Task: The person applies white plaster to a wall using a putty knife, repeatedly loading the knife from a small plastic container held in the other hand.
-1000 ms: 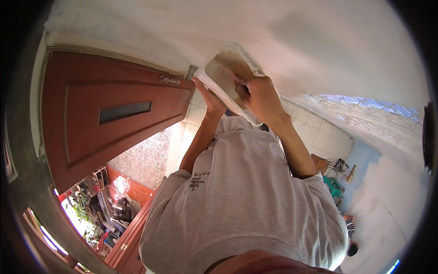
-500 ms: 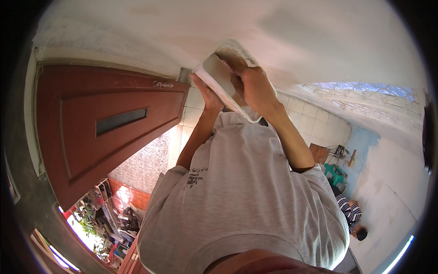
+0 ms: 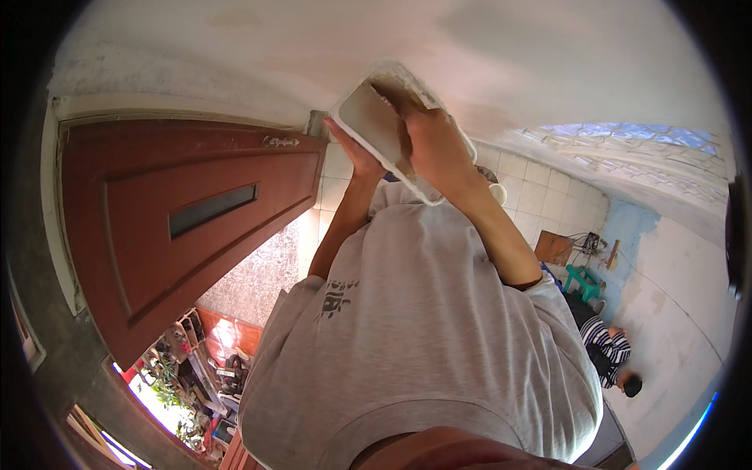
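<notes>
Work looks unfinished, judging by the surfaces alone; the pale wall (image 3: 509, 74) is coated yet blotchy, with grey and tan patches, and bluish paint (image 3: 627, 227) shows uncovered toward the far corner; how much material is left in the tub (image 3: 362, 117) cannot be told; the tub is held tilted in front of the chest, before the wall; the left hand (image 3: 356, 153) supports it, palm and fingers along its outer side; the right hand (image 3: 435, 149) is curled inside it, apparently around a flat tool (image 3: 385, 99), mostly hidden by the knuckles; the tub is rectangular with rounded corners, its white rim crusted and rough, its inside smooth, smeared grey-brown; beside it are a reddish-brown panelled door (image 3: 141, 219), glossy square tiles (image 3: 540, 184) and soft, creased grey shirt cloth (image 3: 439, 313)
</notes>
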